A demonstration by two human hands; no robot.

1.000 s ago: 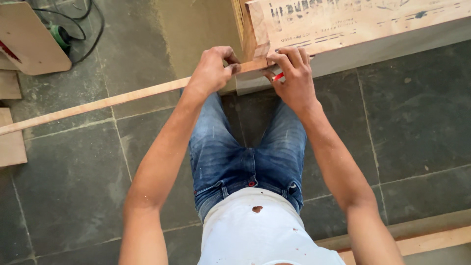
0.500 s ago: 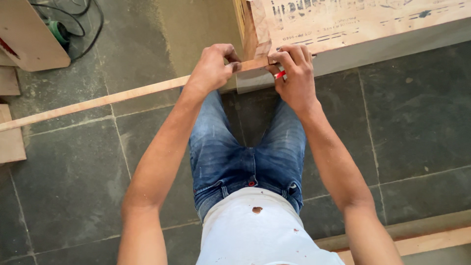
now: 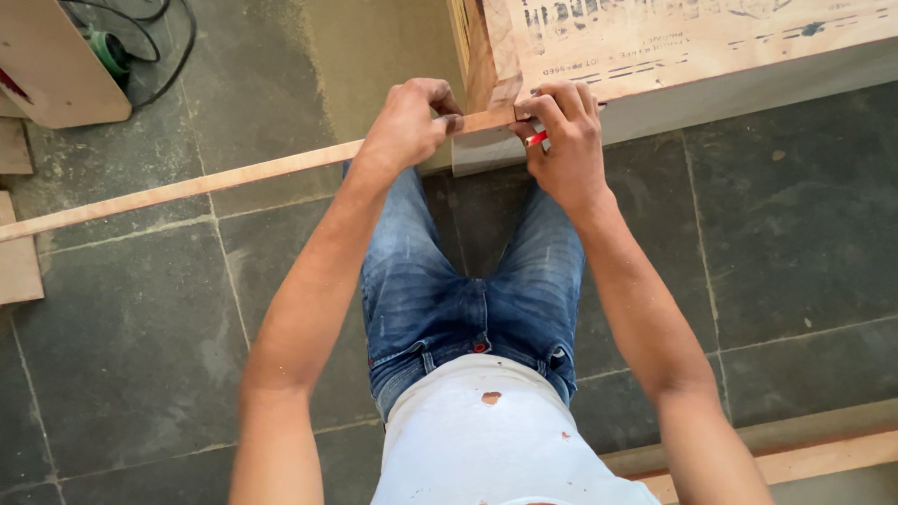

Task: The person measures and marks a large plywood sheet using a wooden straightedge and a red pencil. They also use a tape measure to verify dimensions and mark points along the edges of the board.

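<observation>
A long thin wooden strip (image 3: 215, 180) runs from the left edge of the view up to the corner of a plywood workpiece (image 3: 673, 42). My left hand (image 3: 408, 123) grips the strip near its right end. My right hand (image 3: 565, 140) pinches the strip's tip against the corner of the plywood and also holds a red pencil (image 3: 535, 139) between its fingers. The pencil's point is hidden under my fingers. Below my arms I see my blue jeans and white shirt.
The floor is dark grey stone tile. A rounded wooden board (image 3: 56, 65) with a green power tool (image 3: 110, 49) and black cable lies at the top left. Wood offcuts (image 3: 17, 257) lie at the left edge. Another wooden strip (image 3: 804, 458) lies at the bottom right.
Both hands and the strip's tip have shifted slightly upward in the view, about level with the plywood's corner. The grip of each hand is the same.
</observation>
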